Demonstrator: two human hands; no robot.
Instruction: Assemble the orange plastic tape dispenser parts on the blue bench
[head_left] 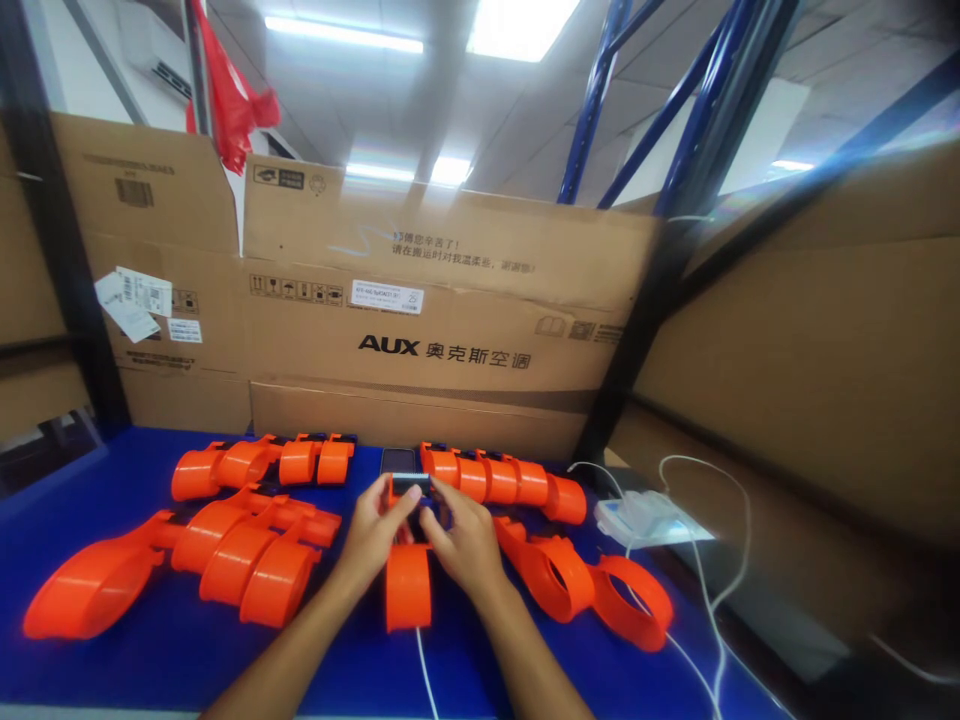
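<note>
My left hand [377, 525] and my right hand [466, 537] meet at the middle of the blue table, fingers closed around an orange band. Between the fingertips shows the band's black ridged piece [411, 485], held from both sides with the thumbs on the near side. The rounded orange loop [409, 592] of the band hangs toward me, below the hands. My fingers hide part of the join between loop and black piece. Just behind them lies a dark flat rectangular device [398, 461].
Several orange bands [244, 560] lie to the left, with more bands [487, 478] at back right and looped ones [634, 600] at front right. White cables [720, 600] and a pale box [649, 518] sit far right. A cardboard wall [442, 400] stands behind the table [352, 650].
</note>
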